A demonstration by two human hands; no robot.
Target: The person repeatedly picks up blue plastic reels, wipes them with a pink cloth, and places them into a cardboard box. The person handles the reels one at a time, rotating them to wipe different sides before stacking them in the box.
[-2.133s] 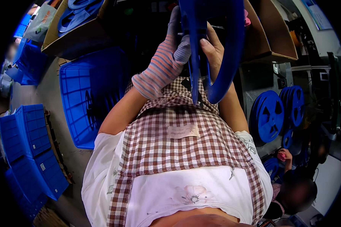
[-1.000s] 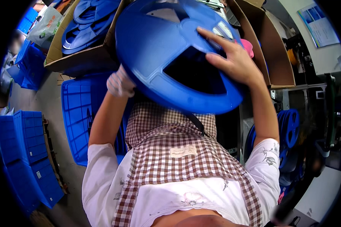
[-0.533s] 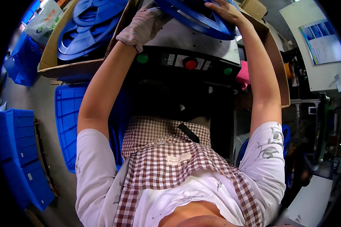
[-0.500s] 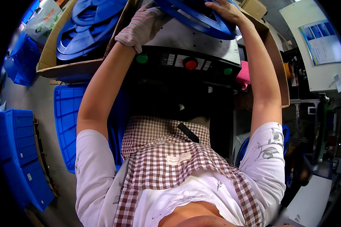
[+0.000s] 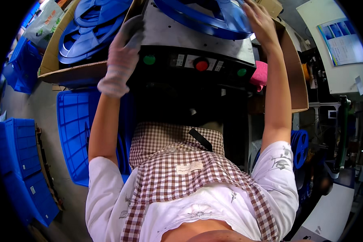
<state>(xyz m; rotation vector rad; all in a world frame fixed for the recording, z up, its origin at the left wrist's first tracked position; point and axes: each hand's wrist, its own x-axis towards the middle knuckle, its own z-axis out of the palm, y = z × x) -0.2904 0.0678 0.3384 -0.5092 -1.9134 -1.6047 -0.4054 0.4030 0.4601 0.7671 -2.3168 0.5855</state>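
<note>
A blue plastic reel (image 5: 205,29) lies over the grey metal top of a machine (image 5: 161,30) at the upper edge of the view, partly cut off by the frame. My bare right hand (image 5: 263,23) is at the reel's right rim, its fingers stretched out; whether they touch the rim is unclear. My left hand (image 5: 126,50), in a striped knit glove with dark fingers, is apart from the reel, left of the machine top and beside a cardboard box. Motion blur smears its fingers.
The machine's front panel carries a red button (image 5: 201,64) between two green ones. More blue reels (image 5: 86,38) fill a cardboard box (image 5: 72,74) on the left. Below it stands a blue crate (image 5: 72,133). Pink cloth (image 5: 260,74) and another cardboard box (image 5: 296,80) are on the right.
My left hand has left the reel and moved left and down toward my body. My right hand has shifted right and loosened its grip on the rim. The reel has moved slightly left and up.
</note>
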